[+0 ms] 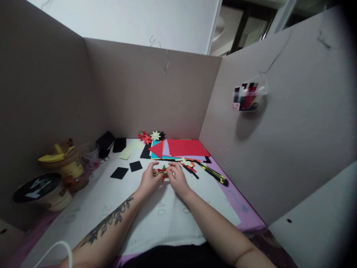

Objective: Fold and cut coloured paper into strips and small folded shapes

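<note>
Over the middle of the white-covered table, both my hands hold a small red and green folded paper star [163,173] between their fingertips. My left hand [149,178] pinches it from the left, with the index finger arched above. From the other side, the fingers of my right hand [178,179] close on its right part. A thin pale strip seems to run across the star, though its detail is too small to make out. Just beyond my right hand lie cream, orange, red and black paper strips [192,168]. Two black paper squares [119,173] rest left of my left hand.
Stacked coloured sheets [186,147] lie at the back, with finished paper stars [155,135] behind them. A black and yellow utility knife [213,175] rests at the right. Tubs [52,193] and a clear cup [89,154] line the left. Grey partitions [150,89] enclose the table.
</note>
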`<state>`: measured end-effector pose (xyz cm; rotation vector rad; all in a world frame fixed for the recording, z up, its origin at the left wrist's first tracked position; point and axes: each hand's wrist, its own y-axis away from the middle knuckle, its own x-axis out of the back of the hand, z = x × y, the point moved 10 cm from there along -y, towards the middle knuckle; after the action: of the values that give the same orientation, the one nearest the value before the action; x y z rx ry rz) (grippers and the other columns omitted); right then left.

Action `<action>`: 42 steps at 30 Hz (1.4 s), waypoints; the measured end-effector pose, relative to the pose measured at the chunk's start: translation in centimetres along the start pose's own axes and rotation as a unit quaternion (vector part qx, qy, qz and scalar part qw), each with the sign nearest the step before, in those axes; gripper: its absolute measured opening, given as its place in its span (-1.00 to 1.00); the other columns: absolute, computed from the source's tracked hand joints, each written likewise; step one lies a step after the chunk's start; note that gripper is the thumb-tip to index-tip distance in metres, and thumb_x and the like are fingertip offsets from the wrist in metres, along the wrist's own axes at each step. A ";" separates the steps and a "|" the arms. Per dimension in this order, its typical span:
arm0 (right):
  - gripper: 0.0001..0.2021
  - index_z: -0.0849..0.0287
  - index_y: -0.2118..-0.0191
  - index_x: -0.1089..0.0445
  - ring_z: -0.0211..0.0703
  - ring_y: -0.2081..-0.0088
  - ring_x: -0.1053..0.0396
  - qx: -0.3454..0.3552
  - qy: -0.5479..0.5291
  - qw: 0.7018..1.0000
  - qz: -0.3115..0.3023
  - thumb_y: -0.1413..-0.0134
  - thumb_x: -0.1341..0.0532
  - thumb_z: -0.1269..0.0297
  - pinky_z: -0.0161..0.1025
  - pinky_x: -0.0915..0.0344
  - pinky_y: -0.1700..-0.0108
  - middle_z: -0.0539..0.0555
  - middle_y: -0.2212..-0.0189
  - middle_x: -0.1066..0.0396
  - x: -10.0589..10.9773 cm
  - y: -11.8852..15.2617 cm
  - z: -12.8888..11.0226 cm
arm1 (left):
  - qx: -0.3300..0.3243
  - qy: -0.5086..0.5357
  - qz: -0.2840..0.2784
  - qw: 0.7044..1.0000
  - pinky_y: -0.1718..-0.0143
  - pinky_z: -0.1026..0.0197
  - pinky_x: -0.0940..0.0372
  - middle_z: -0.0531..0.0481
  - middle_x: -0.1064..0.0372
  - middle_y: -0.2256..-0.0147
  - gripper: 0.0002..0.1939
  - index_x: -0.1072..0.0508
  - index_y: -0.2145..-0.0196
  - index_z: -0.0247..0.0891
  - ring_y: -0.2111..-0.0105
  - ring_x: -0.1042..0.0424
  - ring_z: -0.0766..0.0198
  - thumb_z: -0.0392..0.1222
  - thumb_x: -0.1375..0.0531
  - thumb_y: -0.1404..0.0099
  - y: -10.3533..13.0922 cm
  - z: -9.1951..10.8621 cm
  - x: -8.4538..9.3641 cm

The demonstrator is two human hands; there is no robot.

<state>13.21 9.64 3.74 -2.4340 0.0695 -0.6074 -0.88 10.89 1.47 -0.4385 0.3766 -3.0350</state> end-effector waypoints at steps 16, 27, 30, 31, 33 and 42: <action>-0.90 0.16 0.50 -0.33 -0.07 0.04 -0.25 -0.042 -0.083 0.996 0.008 0.01 -0.13 0.38 -0.18 -0.26 0.13 0.13 0.10 -0.26 0.4 0.1 -0.1 | 0.006 0.060 -0.031 0.998 0.53 0.36 -0.14 0.22 -0.26 0.62 -0.54 -0.24 0.11 -0.25 0.61 -0.27 0.39 -0.20 -0.24 -0.02 0.8 0.8 -0.7; -0.60 0.08 0.22 -0.08 -0.32 0.61 -0.25 -0.215 -0.356 0.909 -0.002 0.24 -0.23 0.38 -0.38 -0.20 0.51 -0.20 0.60 -0.29 -1.7 0.5 3.4 | 0.051 0.079 -0.054 0.994 0.59 0.38 -0.08 0.27 -0.19 0.66 -0.49 -0.23 0.10 -0.26 0.66 -0.23 0.41 -0.26 -0.25 0.05 0.8 0.0 -1.6; -0.61 0.06 0.24 -0.05 -0.32 0.64 -0.24 -0.204 -0.334 0.920 -0.014 0.24 -0.22 0.39 -0.39 -0.18 0.55 -0.22 0.63 -0.29 -1.4 0.4 2.7 | 0.062 0.071 -0.059 0.994 0.60 0.37 -0.11 0.24 -0.23 0.65 -0.49 -0.25 0.10 -0.26 0.65 -0.26 0.39 -0.28 -0.25 0.05 1.0 0.1 -1.8; -0.61 0.06 0.25 -0.05 -0.32 0.64 -0.24 -0.203 -0.331 0.921 -0.020 0.24 -0.23 0.38 -0.39 -0.18 0.56 -0.22 0.63 -0.29 -1.4 0.4 2.7 | 0.062 0.071 -0.058 0.994 0.60 0.37 -0.12 0.23 -0.23 0.65 -0.49 -0.25 0.10 -0.26 0.65 -0.27 0.38 -0.28 -0.25 0.05 1.1 0.2 -1.7; -0.61 0.06 0.24 -0.05 -0.31 0.63 -0.26 -0.201 -0.337 0.919 -0.026 0.22 -0.23 0.37 -0.38 -0.21 0.54 -0.22 0.62 -0.30 -1.6 0.3 2.7 | 0.059 0.075 -0.059 0.994 0.59 0.36 -0.13 0.23 -0.23 0.64 -0.50 -0.26 0.10 -0.26 0.64 -0.28 0.38 -0.27 -0.26 0.04 1.0 0.3 -1.6; -0.54 0.07 0.15 -0.09 -0.27 0.48 -0.37 -0.205 -0.349 0.914 -0.017 0.23 -0.27 0.36 -0.31 -0.29 0.36 -0.16 0.51 -0.33 -2.1 0.4 4.5 | 0.093 0.147 -0.044 0.984 0.59 0.35 -0.14 0.23 -0.23 0.66 -0.45 -0.21 0.11 -0.27 0.65 -0.31 0.36 -0.12 -0.31 0.03 0.2 -1.5 -1.2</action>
<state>13.39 12.23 -0.49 -2.9184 -0.1550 0.3287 -0.20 11.12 -0.34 0.0070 0.0840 -3.1843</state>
